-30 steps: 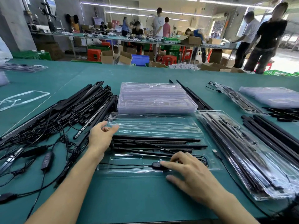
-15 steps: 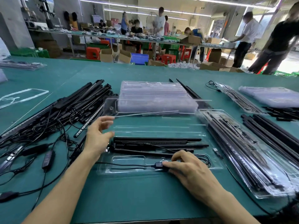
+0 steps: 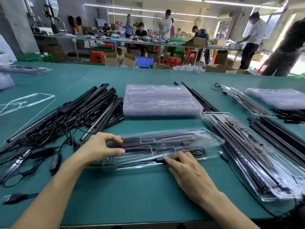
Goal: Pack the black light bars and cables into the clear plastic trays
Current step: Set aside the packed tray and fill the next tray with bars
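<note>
A clear plastic tray (image 3: 207, 140) lies in front of me on the green table, its hinged lid folded down over the black light bars (image 3: 166, 143) inside. My left hand (image 3: 99, 148) pinches the lid's left end, thumb underneath and fingers on top. My right hand (image 3: 186, 173) lies flat at the tray's front edge, fingertips pressing on a small black cable controller (image 3: 159, 160). A coiled black cable (image 3: 198, 152) sits in the tray's right front corner. The tray looks blurred.
A tangled pile of loose black bars and cables (image 3: 89, 113) lies to the left. A stack of empty clear trays (image 3: 158, 100) stands behind. Packed trays (image 3: 250, 151) and more loose bars (image 3: 283, 139) fill the right side. People work at far tables.
The tray's lid, lying open toward the back a second ago, has swung up and over and now covers the bars. My left hand moved with it; my right hand stayed on the controller.
</note>
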### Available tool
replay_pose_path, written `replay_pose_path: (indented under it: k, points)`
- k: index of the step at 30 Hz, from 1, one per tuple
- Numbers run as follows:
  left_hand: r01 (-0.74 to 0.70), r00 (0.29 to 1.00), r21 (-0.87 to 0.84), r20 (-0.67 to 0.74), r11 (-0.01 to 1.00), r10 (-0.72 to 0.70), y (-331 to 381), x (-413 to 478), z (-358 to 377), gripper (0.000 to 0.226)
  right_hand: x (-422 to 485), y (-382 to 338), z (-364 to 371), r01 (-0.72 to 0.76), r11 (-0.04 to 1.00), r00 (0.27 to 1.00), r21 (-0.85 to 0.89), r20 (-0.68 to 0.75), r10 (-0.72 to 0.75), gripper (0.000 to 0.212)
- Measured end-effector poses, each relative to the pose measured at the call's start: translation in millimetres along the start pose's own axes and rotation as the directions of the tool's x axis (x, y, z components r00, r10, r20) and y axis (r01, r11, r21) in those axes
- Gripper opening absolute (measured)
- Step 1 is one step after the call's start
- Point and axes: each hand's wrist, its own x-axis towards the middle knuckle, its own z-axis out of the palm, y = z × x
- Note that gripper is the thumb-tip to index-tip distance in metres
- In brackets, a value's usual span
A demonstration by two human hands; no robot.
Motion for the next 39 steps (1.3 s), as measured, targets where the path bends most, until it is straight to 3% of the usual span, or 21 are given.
replay_pose_path:
  k: [2,4,6,8,11,14,19,22,25,28,31,33,39]
  points:
    - [-0.031,0.999,0.092,0.013,0.995,0.030,0,-4,10,0.029,-11,-3,-7,0.055,0.998,0.998,0.027,0.006,-0.055,0.025]
    - [-0.063,0.995,0.152,-0.062,0.986,0.073,-3,-6,27,0.025,-18,-4,-14,0.072,0.995,0.992,0.063,-0.108,-0.065,0.012]
    - [-0.096,0.974,0.291,-0.170,0.952,0.150,-5,-8,44,0.014,-14,-1,-20,0.025,0.996,0.972,0.088,-0.237,-0.004,0.010]
    - [-0.127,0.956,0.332,-0.211,0.935,0.205,-11,-11,55,0.024,2,5,-27,-0.063,0.992,0.959,0.107,-0.270,0.090,0.013]
    - [-0.140,0.963,0.286,-0.181,0.948,0.198,-14,-12,51,0.032,27,16,-25,-0.169,0.981,0.985,0.099,-0.002,0.170,0.024]
    - [-0.165,0.958,0.280,-0.184,0.946,0.221,-11,-6,44,0.036,42,18,-11,-0.216,0.971,0.956,0.102,0.224,0.189,0.026]
    - [-0.157,0.966,0.085,-0.193,0.984,0.171,-11,3,37,0.041,63,19,-12,-0.305,0.949,0.922,0.076,0.272,0.275,0.014]
    - [-0.136,0.983,0.051,-0.120,0.989,0.141,-12,7,33,0.046,87,21,-16,-0.335,0.942,0.884,0.015,0.351,0.309,0.012]
    - [-0.024,0.999,0.151,-0.041,0.988,0.030,-1,19,25,0.060,111,21,-18,-0.364,0.931,0.828,-0.027,0.448,0.337,0.027]
    - [0.078,0.996,0.337,-0.065,0.938,-0.060,15,29,31,0.059,128,22,-24,-0.464,0.885,0.732,0.039,0.580,0.358,0.033]
    - [0.053,0.977,0.500,-0.207,0.864,0.060,10,28,53,0.069,139,24,-26,-0.549,0.833,0.623,0.077,0.701,0.346,0.030]
    - [0.001,0.936,0.481,-0.308,0.877,0.168,3,24,62,0.067,144,25,-25,-0.550,0.833,0.583,0.061,0.742,0.330,0.031]
    - [-0.017,0.935,0.398,-0.319,0.917,0.156,-1,28,59,0.062,145,27,-23,-0.526,0.849,0.583,0.048,0.748,0.319,0.037]
